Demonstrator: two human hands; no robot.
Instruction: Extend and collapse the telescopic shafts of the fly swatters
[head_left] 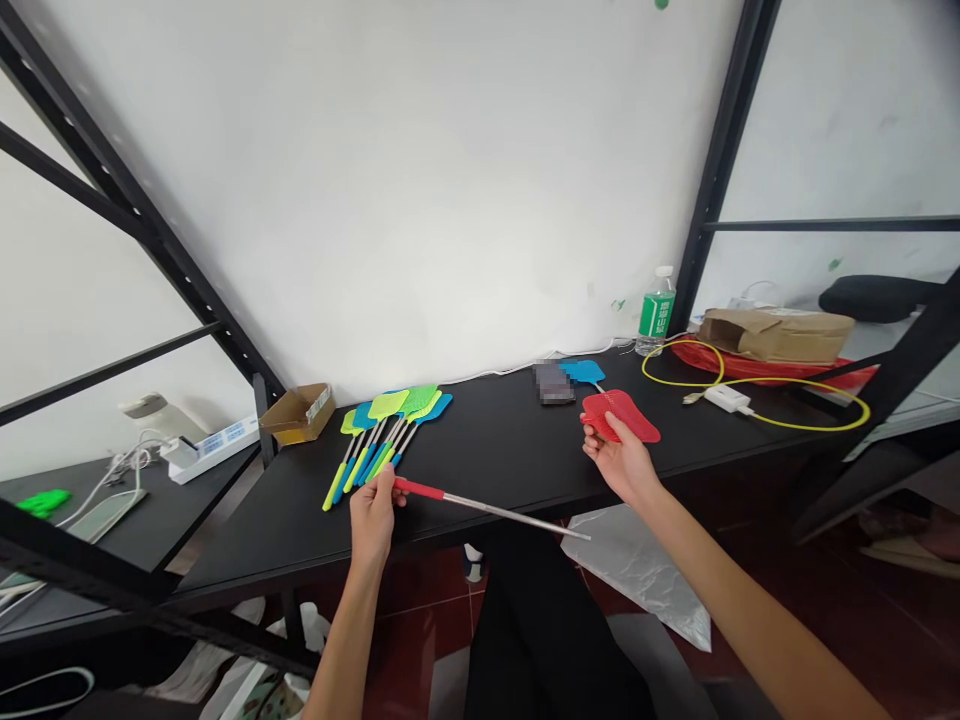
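In the head view, the left hand [373,510] had its fingers curled closed around the outer end of a slim metal rod with a red grip [487,508], which left the bare tip sticking out free across the front edge of the long black tabletop [487,440]. The right hand [626,460] pinched a flat red plastic swatter head [626,412] by its left edge, thumb on top; this rim hold presumably kept most of the sheet uncovered. Rod and red head were well apart. The green, yellow and blue fly swatters with metal shafts [389,405] lay at the left, grips towards the person, probably fanned like that to stay within reach.

Several things were hard to make out. The shaft of a blue plastic swatter head [583,372] ran out of sight behind the red one, a dark rectangular object [553,384] beside it was pixelated, and the right fingertips were partly hidden. Whether the red head was one sheet or several, I could not tell.
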